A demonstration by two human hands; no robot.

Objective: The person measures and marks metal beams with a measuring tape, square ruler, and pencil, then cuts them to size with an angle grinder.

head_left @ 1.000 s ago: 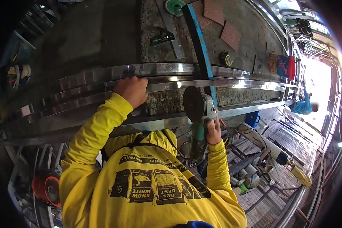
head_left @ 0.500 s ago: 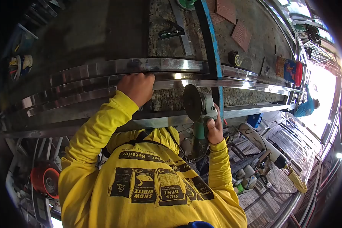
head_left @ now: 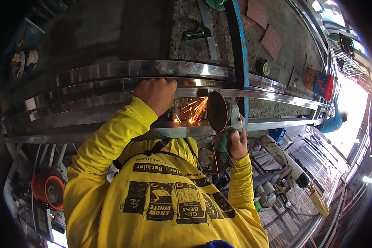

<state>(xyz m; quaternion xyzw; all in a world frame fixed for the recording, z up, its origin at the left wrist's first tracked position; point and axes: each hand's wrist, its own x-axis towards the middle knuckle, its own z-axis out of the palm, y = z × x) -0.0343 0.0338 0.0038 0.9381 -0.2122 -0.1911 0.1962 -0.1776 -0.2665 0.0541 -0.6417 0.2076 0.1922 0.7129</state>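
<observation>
My right hand (head_left: 238,142) is wrapped round a green angle grinder (head_left: 223,151). The grinder's disc (head_left: 218,112) stands upright against a shiny square metal tube (head_left: 273,96), and orange sparks (head_left: 197,108) fly off to the left and downward. Left of the disc, my left hand (head_left: 157,95) is closed over the same tube, its fingertips hidden on the far side. A second metal tube (head_left: 99,87) and a wider one (head_left: 140,67) lie alongside, just beyond my left hand.
A blue-edged bar (head_left: 240,41) crosses the workbench. Beyond the tubes lie a combination square (head_left: 196,33), a tape measure (head_left: 262,66) and reddish tiles (head_left: 272,42). A red-and-blue container (head_left: 318,84) stands right, near a person in blue (head_left: 335,120). An orange fan-like device (head_left: 49,189) sits lower left.
Sparks now spray from the disc, where there were none before. The grinder has risen slightly against the tube. The whole view has shifted a little to the right.
</observation>
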